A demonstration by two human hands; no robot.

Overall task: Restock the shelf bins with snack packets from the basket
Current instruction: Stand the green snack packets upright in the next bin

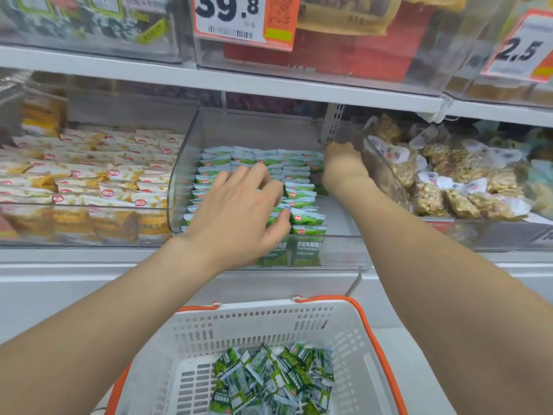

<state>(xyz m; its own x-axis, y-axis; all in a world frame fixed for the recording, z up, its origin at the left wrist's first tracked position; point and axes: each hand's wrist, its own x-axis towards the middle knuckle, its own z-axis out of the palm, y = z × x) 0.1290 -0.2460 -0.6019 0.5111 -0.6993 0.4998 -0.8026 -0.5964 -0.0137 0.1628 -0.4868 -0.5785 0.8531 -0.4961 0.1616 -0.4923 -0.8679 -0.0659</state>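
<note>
A clear plastic shelf bin point(335, 250) in the middle holds neat rows of small green snack packets point(302, 194). My left hand point(239, 211) lies over the left rows, its fingers curled down onto the packets. My right hand point(344, 166) reaches deep along the bin's right wall, bent at the wrist, its fingers hidden behind the hand. Below, a white basket point(269, 324) with orange handles holds a loose heap of the same green packets point(275, 381).
The left bin point(89, 226) is full of white-and-yellow packets. The right bin point(478, 229) holds bags of brown clusters. A white shelf point(239, 80) runs just above the bins, with price tags point(242, 19) on the upper bins.
</note>
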